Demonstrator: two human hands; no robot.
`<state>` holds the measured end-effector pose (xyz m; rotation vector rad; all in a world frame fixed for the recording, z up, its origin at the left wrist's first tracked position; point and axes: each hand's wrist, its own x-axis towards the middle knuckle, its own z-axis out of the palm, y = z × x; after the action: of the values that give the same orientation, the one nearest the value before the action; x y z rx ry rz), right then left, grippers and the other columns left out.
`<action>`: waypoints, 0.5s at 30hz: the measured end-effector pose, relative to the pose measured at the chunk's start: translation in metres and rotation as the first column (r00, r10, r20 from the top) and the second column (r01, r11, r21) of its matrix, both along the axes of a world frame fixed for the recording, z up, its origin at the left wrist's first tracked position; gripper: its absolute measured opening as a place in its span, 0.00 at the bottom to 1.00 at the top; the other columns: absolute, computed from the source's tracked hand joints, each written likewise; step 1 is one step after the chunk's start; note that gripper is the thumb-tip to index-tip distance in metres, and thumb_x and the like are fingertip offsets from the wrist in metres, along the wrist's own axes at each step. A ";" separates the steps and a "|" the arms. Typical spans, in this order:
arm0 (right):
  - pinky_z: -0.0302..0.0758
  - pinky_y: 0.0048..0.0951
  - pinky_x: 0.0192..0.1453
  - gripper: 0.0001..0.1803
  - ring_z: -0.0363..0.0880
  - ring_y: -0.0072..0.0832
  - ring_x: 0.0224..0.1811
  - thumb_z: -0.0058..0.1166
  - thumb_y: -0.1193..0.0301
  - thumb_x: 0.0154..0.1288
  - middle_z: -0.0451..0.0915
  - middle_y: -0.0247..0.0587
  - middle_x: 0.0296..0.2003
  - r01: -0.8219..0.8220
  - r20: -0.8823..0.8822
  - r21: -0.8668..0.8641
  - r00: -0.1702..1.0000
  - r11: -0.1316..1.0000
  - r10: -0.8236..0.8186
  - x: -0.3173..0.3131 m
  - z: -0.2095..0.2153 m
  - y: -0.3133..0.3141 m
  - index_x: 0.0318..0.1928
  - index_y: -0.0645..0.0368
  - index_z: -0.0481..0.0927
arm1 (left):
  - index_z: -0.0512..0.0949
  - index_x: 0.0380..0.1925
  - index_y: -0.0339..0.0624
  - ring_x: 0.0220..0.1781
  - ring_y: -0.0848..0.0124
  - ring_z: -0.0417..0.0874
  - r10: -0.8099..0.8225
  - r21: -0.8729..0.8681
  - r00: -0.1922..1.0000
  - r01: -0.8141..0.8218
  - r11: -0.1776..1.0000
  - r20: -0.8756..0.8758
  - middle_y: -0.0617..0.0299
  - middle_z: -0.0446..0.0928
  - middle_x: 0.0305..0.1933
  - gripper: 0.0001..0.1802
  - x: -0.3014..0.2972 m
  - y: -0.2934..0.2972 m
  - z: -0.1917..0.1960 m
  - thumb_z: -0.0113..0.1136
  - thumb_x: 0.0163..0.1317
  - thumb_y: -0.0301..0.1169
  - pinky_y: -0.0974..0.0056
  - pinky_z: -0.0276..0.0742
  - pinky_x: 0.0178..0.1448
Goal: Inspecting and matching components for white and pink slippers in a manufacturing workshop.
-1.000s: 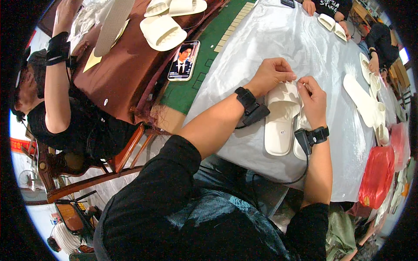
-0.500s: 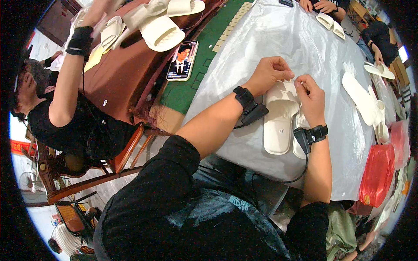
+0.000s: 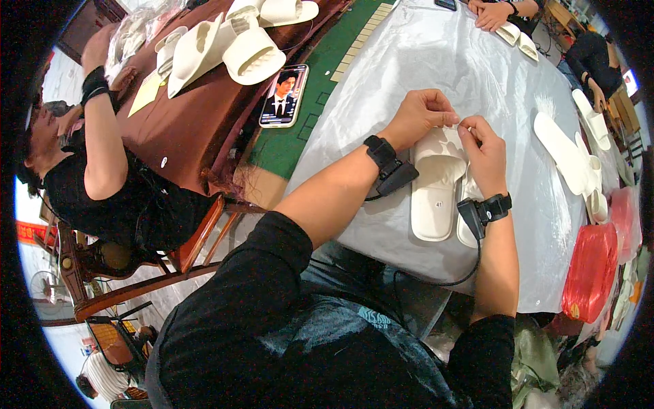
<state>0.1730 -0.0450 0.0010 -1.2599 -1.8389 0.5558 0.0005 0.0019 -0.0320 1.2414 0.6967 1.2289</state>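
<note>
My left hand (image 3: pixel 424 119) and my right hand (image 3: pixel 485 146) meet above the toe end of a cream slide slipper (image 3: pixel 434 204). The fingers of both hands are pinched, their tips almost touching. Whatever they pinch is too small or thin to make out. The slipper lies sole down on the table, its heel toward me. A second cream slipper (image 3: pixel 466 228) lies beside it on the right, mostly hidden by my right hand and wrist strap.
A plastic-covered table (image 3: pixel 368 136) carries more pale slippers (image 3: pixel 560 146) to the right. Red plastic ribbon (image 3: pixel 589 273) sits at its right edge. On the left, a phone (image 3: pixel 283 99) lies near a brown-covered table (image 3: pixel 184 129) bearing several slippers. Co-workers sit around.
My hands have barely moved. The person at left has drawn an arm back, and a slipper lies tilted on the brown table. At far right, a co-worker's slipper has changed its angle.
</note>
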 end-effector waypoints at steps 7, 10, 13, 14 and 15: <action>0.64 0.31 0.25 0.05 0.69 0.28 0.18 0.55 0.70 0.66 0.73 0.41 0.18 0.010 0.018 0.025 1.000 1.000 -0.010 0.001 -0.002 0.001 0.38 0.58 0.78 | 0.81 0.31 0.38 0.30 0.79 0.78 -0.003 0.017 0.997 0.004 1.000 -0.076 0.65 0.82 0.30 0.06 -0.001 -0.001 0.002 0.69 0.55 0.25 0.73 0.75 0.36; 0.65 0.30 0.26 0.05 0.69 0.28 0.18 0.55 0.70 0.66 0.74 0.41 0.18 0.033 -0.016 0.040 0.999 0.999 -0.032 0.000 -0.004 0.003 0.38 0.58 0.78 | 0.81 0.31 0.38 0.32 0.79 0.79 -0.002 0.031 0.997 0.004 0.999 -0.077 0.65 0.82 0.31 0.06 -0.001 -0.001 0.002 0.69 0.55 0.25 0.72 0.76 0.37; 0.65 0.30 0.26 0.05 0.69 0.28 0.19 0.55 0.70 0.66 0.75 0.41 0.19 0.065 -0.062 0.053 0.996 0.996 -0.062 -0.001 -0.005 0.003 0.38 0.58 0.78 | 0.81 0.32 0.38 0.33 0.78 0.80 -0.016 0.023 0.994 0.019 1.000 -0.111 0.63 0.83 0.33 0.06 -0.001 -0.001 0.003 0.69 0.56 0.25 0.72 0.77 0.39; 0.66 0.29 0.26 0.05 0.69 0.28 0.19 0.55 0.70 0.67 0.75 0.41 0.19 0.086 -0.067 0.056 0.994 0.995 -0.082 -0.001 -0.005 0.003 0.38 0.59 0.78 | 0.81 0.32 0.38 0.33 0.78 0.80 -0.022 0.030 0.995 0.025 0.999 -0.099 0.63 0.83 0.33 0.06 -0.001 -0.001 0.003 0.69 0.56 0.25 0.72 0.77 0.39; 0.66 0.29 0.26 0.05 0.69 0.28 0.19 0.55 0.70 0.67 0.75 0.41 0.19 0.075 -0.073 0.057 0.995 0.996 -0.071 0.000 -0.005 0.003 0.38 0.59 0.78 | 0.81 0.34 0.37 0.33 0.78 0.80 -0.020 0.033 0.996 0.023 0.999 -0.089 0.63 0.83 0.33 0.07 0.000 -0.001 0.002 0.69 0.56 0.25 0.72 0.77 0.39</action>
<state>0.1731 -0.0419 -0.0038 -1.2466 -1.7310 0.4955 0.0001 0.0005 -0.0295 1.3347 0.7276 1.1778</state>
